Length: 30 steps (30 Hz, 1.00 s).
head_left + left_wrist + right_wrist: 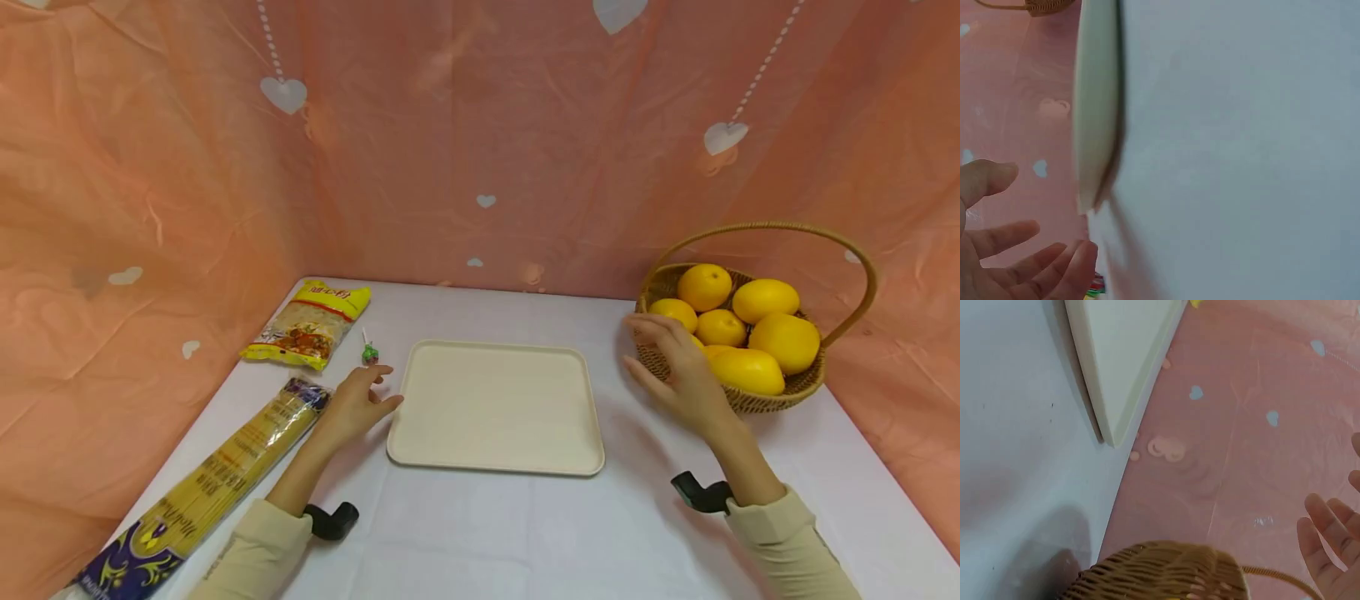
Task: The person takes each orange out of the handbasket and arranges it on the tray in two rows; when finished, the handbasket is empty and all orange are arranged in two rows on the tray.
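Observation:
A cream rectangular tray [495,408] lies at the middle of the white table. By its left edge is my left hand [356,408], fingers apart and relaxed; the left wrist view also shows this hand [1019,259] holding nothing, beside the tray [1097,100]. Just beyond these fingers lies a small green-wrapped lollipop [370,355] with a white stick. My right hand [686,379] hovers at the near left side of a wicker basket [757,403] of yellow fruit [746,372], partly covering it. Nothing is in this hand [1332,544] in the right wrist view.
A yellow food bag [307,325] lies at the table's back left corner. Nearer, a long clear pack of dry noodles [217,475] stretches along the left side. The basket's arched handle [866,287] rises at the right. A pink curtain [465,150] encloses the table's back and sides.

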{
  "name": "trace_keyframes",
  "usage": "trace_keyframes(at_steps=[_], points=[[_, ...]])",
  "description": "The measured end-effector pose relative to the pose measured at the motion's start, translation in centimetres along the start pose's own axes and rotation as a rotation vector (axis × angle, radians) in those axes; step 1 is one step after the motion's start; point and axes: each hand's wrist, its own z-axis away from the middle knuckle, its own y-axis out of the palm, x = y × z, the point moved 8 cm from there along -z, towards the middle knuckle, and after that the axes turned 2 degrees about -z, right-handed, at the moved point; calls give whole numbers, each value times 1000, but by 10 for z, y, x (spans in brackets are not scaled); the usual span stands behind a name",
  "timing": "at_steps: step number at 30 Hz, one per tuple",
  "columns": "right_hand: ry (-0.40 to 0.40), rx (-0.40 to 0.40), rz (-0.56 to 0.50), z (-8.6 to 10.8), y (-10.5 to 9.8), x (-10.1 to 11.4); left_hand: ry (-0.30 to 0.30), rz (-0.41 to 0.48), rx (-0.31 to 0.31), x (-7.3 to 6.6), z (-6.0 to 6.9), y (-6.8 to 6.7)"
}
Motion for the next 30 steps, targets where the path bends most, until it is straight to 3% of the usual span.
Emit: trace_keyframes(at_steps=[4, 11, 17, 22, 26, 30], points=[[33, -59, -20, 3, -10, -5, -33, 66, 23, 12, -1, 8], [137, -162, -27, 8, -32, -25, -143, 201, 92, 26, -4, 20], [155, -276, -51, 2, -55, -24, -143, 310, 120, 28, -5, 28], [218, -321, -64, -4, -73, -21, -136, 341, 134, 29, -7, 34], [303, -336, -52, -5, -85, -35, -123, 336, 129, 28, -7, 36], [376, -328, -9, -3, -93, -64, -113, 333, 122, 26, -7, 36]])
